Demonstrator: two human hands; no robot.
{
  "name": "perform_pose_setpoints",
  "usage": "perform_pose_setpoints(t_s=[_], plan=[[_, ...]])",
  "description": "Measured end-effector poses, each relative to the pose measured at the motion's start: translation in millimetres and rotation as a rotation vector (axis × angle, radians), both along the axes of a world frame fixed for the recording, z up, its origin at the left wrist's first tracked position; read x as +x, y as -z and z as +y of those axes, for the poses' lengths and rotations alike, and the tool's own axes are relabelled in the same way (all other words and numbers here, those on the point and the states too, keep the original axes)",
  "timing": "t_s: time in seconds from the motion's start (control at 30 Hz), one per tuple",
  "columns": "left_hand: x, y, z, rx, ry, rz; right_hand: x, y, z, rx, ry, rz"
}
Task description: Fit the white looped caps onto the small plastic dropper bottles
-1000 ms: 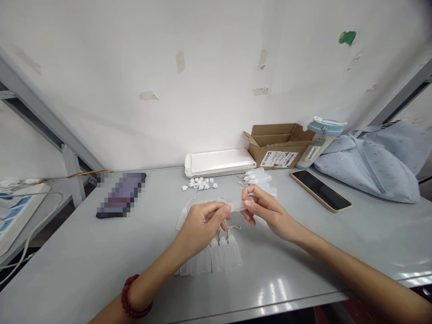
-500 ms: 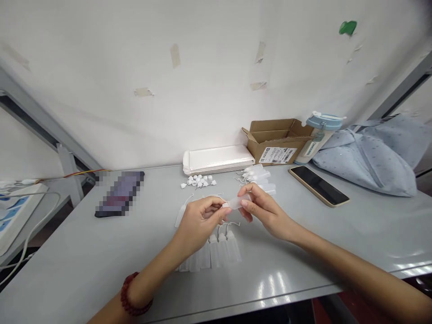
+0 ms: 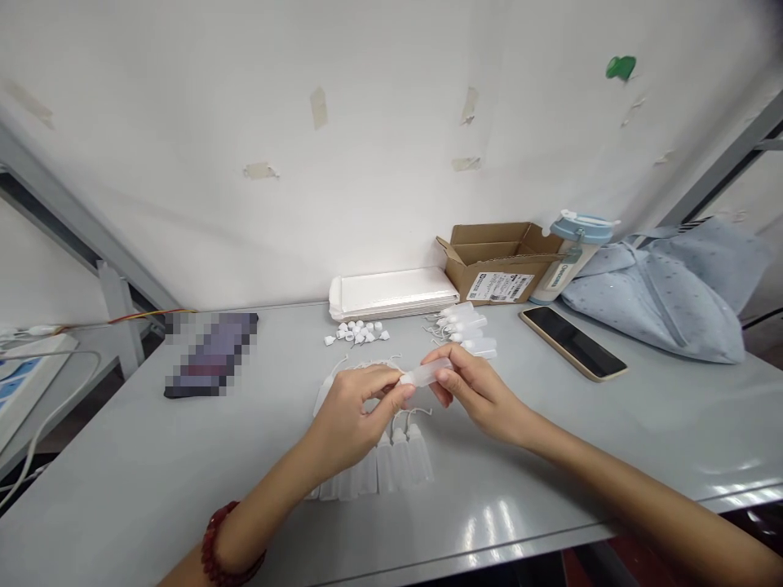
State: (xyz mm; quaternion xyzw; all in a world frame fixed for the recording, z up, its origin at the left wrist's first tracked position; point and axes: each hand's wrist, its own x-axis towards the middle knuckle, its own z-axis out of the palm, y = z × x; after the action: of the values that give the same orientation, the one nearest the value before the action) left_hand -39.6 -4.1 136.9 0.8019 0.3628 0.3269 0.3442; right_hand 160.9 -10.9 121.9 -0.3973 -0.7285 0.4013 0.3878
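Note:
A small translucent plastic squeeze bottle [image 3: 426,374] is held up over the table, lying almost sideways between my hands. My right hand [image 3: 480,391] grips its body between thumb and fingers. At the white cap end, my left hand [image 3: 358,408] pinches with thumb and forefinger; the fingers partly hide the cap. Below my left hand lies a row of similar bottles [image 3: 400,461] with thin white strings at their tops, some covered by that hand. Loose white caps [image 3: 360,331] form a pile behind. More bottles [image 3: 468,328] lie beyond my right hand.
Flat white cartons [image 3: 395,293] are stacked against the wall beside an open cardboard box [image 3: 498,261]. A blue-lidded cup [image 3: 572,253] and a light blue bag [image 3: 661,293] stand to the right. One phone [image 3: 572,342] lies nearby; a pixelated dark device [image 3: 211,355] is at left.
The view has shifted slightly. Both hands keep hold of the bottle, and the left fingertips have moved a little around its cap end.

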Motion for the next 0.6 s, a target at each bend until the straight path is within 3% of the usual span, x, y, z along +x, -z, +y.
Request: perform_pose_setpoints(t_s=[0.07,0.13,0.2,0.33,0.4,0.53,0.6], plan=[[0,2.9,-1,0.229,-0.014,0.045,0,-1.1,0,0.008,0.006,-0.02],[1,4.1,-1,0.315,-0.032,0.035,0,-1.7,0,0.005,0.006,0.0],[2,2.7,-2,0.211,-0.044,0.023,-1,-1.2,-1,-0.004,0.006,0.043],[3,-4.0,-1,-0.247,0.023,-0.003,-1,2.1,-2,0.013,0.017,0.051],[1,-6.7,-1,-0.352,0.048,-0.039,-1,2.5,-3,0.062,0.05,-0.02],[1,-8.8,-3,-0.295,0.03,-0.041,0,-2.7,-6,0.187,0.123,-0.091],[2,-6.7,-5,-0.179,0.031,-0.005,0,-6.5,-7,0.154,0.126,-0.039]])
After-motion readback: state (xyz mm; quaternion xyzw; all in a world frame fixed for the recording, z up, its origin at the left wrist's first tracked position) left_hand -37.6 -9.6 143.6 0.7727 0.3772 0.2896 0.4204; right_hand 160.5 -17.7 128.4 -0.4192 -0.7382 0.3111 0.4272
